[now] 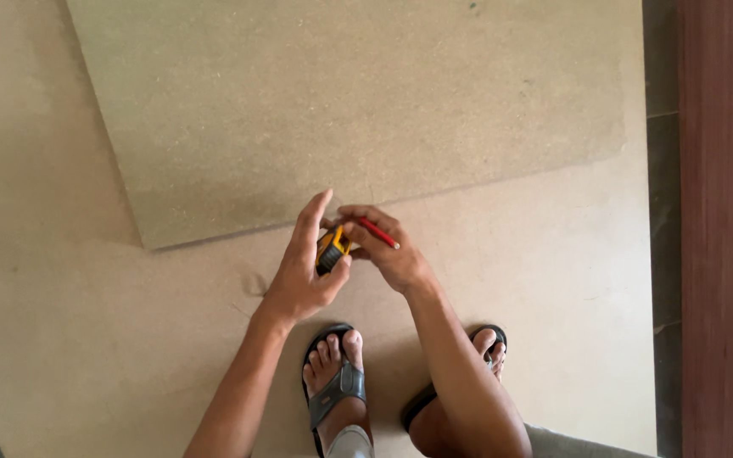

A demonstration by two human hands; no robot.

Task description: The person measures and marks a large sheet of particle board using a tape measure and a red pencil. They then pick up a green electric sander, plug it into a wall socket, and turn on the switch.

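— Where's the tape measure (332, 248)?

— Just left of the middle of the frame, caught between both hands, above the sandalled feet. The left hand (299, 276) cups it from the left and below, thumb pressed on its lower edge, the other fingers standing straight up past it.

— And the right hand (392, 254)?

— It touches the case from the right, fingers curled at its top corner. It also grips a red pencil (378, 232) that slants down toward the right.

— Which way does the case lie?

— Tilted, long side running from lower left to upper right. The grey board (358, 102) lies just above, in the upper half, on a larger tan sheet (553, 280).
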